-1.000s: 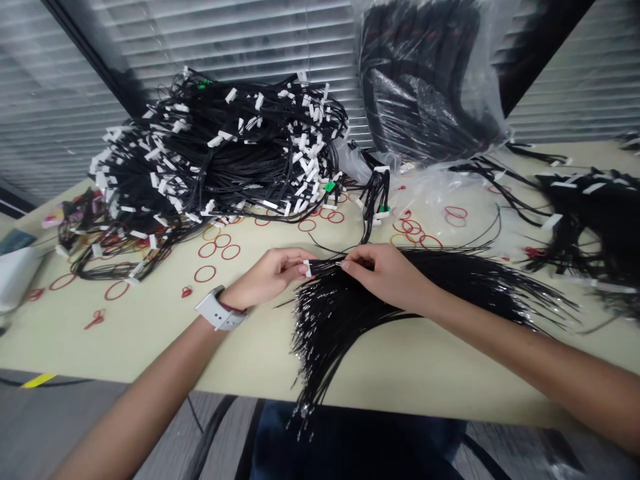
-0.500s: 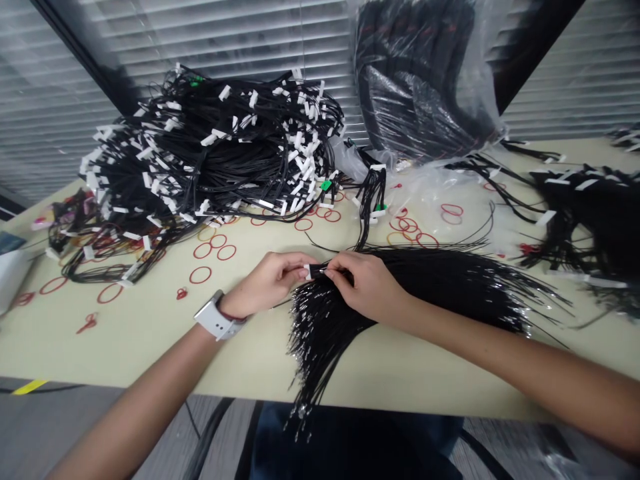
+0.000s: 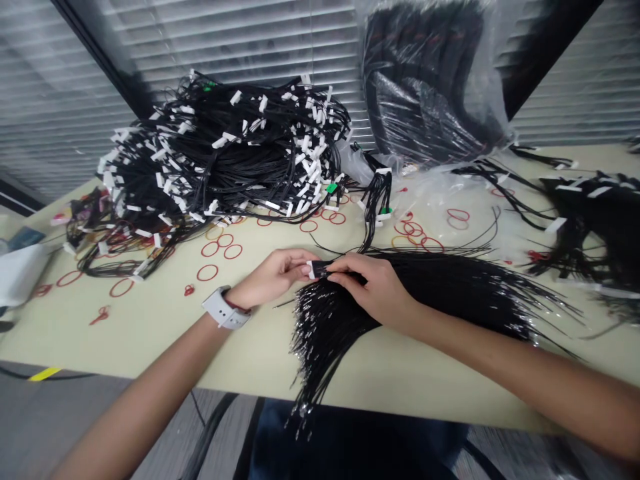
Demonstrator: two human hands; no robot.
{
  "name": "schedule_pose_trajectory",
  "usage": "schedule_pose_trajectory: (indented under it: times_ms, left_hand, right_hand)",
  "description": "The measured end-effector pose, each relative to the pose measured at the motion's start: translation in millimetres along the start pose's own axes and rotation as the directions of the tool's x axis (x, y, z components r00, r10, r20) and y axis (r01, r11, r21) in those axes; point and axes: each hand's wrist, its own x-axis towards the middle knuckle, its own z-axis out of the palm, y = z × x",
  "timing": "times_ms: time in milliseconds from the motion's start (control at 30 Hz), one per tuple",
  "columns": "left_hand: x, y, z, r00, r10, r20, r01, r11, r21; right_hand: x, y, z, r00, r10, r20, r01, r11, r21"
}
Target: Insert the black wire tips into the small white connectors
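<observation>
White plastic connector (image 3: 311, 269), small, is pinched in the fingertips of the left hand (image 3: 273, 277), just in from the middle of the bench's near edge. Right hand (image 3: 373, 287) is closed in a pinch on one black wire end at the connector's mouth, touching it. Loose wires (image 3: 400, 293) fan from the right side of the bench under both hands, their metal tips overhanging the near edge. Finished harnesses (image 3: 220, 153) are heaped at the far left; red rubber bands (image 3: 220, 250) lie scattered between. A bag of wires (image 3: 425, 87) stands at the far edge of the bench (image 3: 150, 320).

Judgement: a wire is being seated in the connector. The next move calls for straight alignment and a firm push.
</observation>
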Motion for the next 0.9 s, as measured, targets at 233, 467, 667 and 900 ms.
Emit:
schedule_pose_trajectory:
  times_ms: [233, 467, 667, 900]
  left_hand:
    - [0.3, 0.7, -0.1, 1.000, 0.003, -0.011, -0.003, 1.000, -0.019]
    - [0.3, 0.0, -0.5, 1.000, -0.006, -0.007, 0.006, 1.000, -0.023]
    - [0.0, 4.3, 1.1, 1.000, -0.010, 0.012, 0.010, 1.000, -0.017]
    - [0.3, 4.6, 2.3, 1.000, -0.013, 0.005, 0.013, 1.000, 0.011]
  right_hand:
    - [-1.0, 0.6, 1.0, 0.995, -0.093, -0.022, 0.090, 0.992, -0.089]
    - [-2.9, -8.4, 0.5, 0.936, -0.252, -0.245, 0.229, 0.966, -0.121]
    - [0.4, -3.8, 10.9, 0.999, -0.044, -0.032, 0.042, 0.997, -0.060]
    - [4.4, -3.4, 11.0, 0.987, 0.138, -0.080, -0.141, 0.990, -0.027]
